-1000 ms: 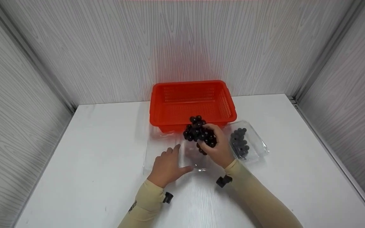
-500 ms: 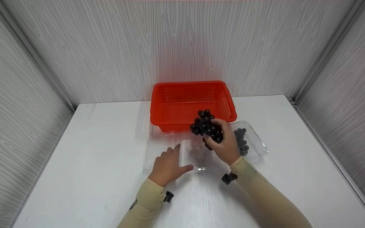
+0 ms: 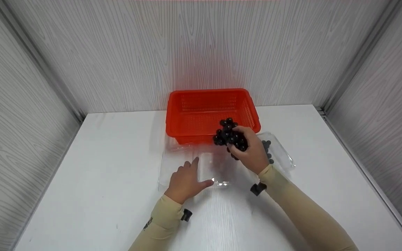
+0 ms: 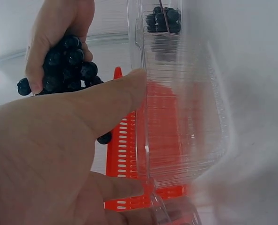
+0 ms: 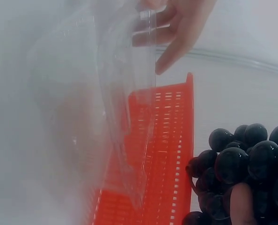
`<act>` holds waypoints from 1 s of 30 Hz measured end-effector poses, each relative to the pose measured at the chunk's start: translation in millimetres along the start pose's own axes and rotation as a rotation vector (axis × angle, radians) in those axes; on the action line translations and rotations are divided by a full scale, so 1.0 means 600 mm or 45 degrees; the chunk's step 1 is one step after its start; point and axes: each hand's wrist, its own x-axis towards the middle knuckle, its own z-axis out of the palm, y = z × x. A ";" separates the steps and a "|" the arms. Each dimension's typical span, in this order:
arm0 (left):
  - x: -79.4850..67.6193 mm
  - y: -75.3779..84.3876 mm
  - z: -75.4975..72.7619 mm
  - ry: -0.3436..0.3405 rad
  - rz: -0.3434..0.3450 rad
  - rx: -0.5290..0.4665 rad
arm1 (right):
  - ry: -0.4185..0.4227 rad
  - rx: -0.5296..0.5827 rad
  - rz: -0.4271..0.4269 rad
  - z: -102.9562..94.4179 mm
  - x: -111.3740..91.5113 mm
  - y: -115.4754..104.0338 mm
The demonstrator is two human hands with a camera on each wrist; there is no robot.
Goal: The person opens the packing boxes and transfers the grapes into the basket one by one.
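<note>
My right hand [image 3: 255, 151] grips a bunch of black grapes [image 3: 227, 134], raised in front of the red basket and overlapping its near right rim in the head view. The round berries fill the lower right of the right wrist view, with one fingertip [image 5: 242, 204] across them. My left hand [image 3: 183, 183] is spread, thumb and index finger stretched out, over a clear plastic clamshell box [image 3: 215, 169] that lies with its lid folded out to the left. In the left wrist view the thumb [image 4: 125, 86] touches the box's rim, and the other fingers reach across its hinge side.
Behind the box stands the red perforated basket [image 3: 187, 134], against the back wall. To the right, a second clear clamshell box [image 3: 283, 157] contains dark grapes [image 3: 267, 146], partly hidden by my right hand. Panels enclose the white table [image 3: 110, 167] at the back and sides.
My right hand has moved right and slightly away with the grapes, now covering more of the second box. My left hand stays practically in place.
</note>
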 end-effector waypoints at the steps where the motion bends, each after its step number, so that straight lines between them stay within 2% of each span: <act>1: 0.000 0.000 -0.001 -0.004 -0.002 -0.007 | -0.004 -0.014 -0.014 -0.002 0.003 0.000; 6: -0.001 0.000 -0.005 -0.037 -0.021 -0.027 | -0.007 -0.044 -0.017 -0.009 0.013 -0.002; 14: -0.001 -0.001 -0.003 -0.044 -0.046 -0.041 | -0.034 0.058 0.072 -0.010 0.028 -0.006; 24: -0.002 0.001 -0.003 -0.051 -0.083 -0.061 | -0.066 -0.042 0.071 -0.019 0.054 -0.001; 30: -0.005 0.002 -0.007 -0.063 -0.103 -0.085 | -0.082 -0.024 0.102 -0.019 0.073 0.005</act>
